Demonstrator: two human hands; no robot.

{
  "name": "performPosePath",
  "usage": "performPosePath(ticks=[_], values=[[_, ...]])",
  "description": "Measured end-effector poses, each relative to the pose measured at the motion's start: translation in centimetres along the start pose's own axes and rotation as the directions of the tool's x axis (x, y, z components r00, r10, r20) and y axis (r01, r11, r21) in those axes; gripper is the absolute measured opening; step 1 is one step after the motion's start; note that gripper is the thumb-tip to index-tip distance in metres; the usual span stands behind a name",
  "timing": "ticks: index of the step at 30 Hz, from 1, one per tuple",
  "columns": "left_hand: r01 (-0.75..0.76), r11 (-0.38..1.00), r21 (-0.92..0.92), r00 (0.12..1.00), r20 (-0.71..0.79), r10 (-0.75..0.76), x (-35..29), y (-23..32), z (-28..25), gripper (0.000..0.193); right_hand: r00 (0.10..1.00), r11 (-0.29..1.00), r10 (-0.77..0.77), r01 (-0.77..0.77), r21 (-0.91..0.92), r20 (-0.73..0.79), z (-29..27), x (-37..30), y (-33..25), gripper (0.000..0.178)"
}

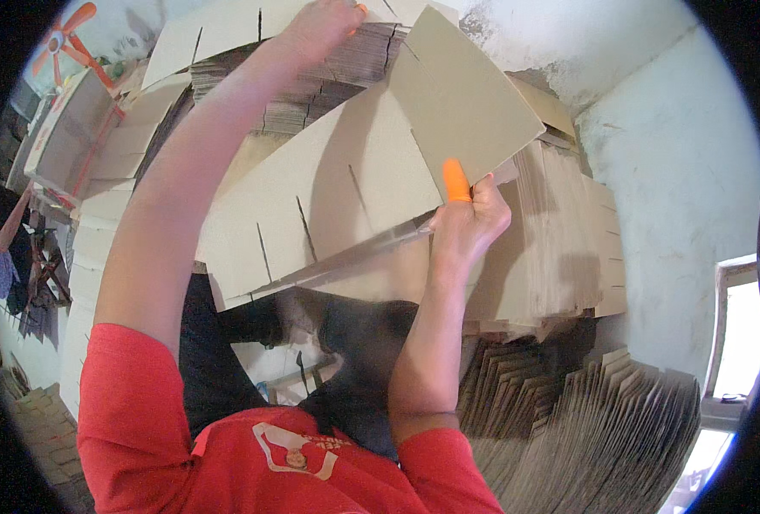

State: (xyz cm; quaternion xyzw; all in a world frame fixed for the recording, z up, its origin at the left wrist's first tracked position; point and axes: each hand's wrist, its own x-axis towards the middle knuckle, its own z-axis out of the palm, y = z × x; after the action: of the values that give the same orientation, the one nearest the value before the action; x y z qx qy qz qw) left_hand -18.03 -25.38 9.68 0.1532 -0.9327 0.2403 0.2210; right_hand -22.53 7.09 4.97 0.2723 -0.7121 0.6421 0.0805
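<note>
My right hand (pixel 474 214), with an orange finger cover, grips the near edge of a plain cardboard piece (pixel 474 103), its thumb side up. That piece lies slantwise over a long slotted cardboard sheet (pixel 311 197), which stretches across in front of me with dark slits along it. My left hand (pixel 324 30) reaches to the far side, at the near edge of another slotted sheet (pixel 226 43) on top of a cardboard stack (pixel 337 64). Its fingers are curled, with a bit of orange at the tip; what lies between them is hidden.
Tall cardboard stacks (pixel 551 231) stand to the right against a pale wall (pixel 671 154). Below them, many slotted dividers (pixel 602 428) stand packed on edge. At the left are a box (pixel 76 133), an orange fan (pixel 63 43) and another person (pixel 3 248). A window (pixel 735 334) is far right.
</note>
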Motion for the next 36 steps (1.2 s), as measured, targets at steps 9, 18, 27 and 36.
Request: performPosePath(ticks=[9,18,27,36], values=[[-0.17,0.985,-0.006,0.967,-0.196,0.165,-2.1,3.6,-4.4,0.041,0.997,0.997,-0.075,0.074,-0.025,-0.032,0.2,0.0,-0.4,0.019],[-0.357,0.93,-0.086,0.904,-0.284,0.32,-5.7,7.7,-8.4,0.042,0.981,0.975,-0.189,0.182,-0.128,-0.049,0.3,0.0,-0.5,0.016],[-0.396,0.892,-0.217,0.889,-0.335,0.313,-11.8,13.4,-16.3,0.046,0.973,0.861,-0.214,0.23,-0.453,0.087,-0.1,-1.8,-4.7,0.07],[0.296,0.806,-0.513,0.913,0.399,-0.082,-26.5,13.3,-19.6,0.103,0.87,0.624,-0.205,0.469,-0.625,0.449,-0.1,-1.7,-8.6,0.053]])
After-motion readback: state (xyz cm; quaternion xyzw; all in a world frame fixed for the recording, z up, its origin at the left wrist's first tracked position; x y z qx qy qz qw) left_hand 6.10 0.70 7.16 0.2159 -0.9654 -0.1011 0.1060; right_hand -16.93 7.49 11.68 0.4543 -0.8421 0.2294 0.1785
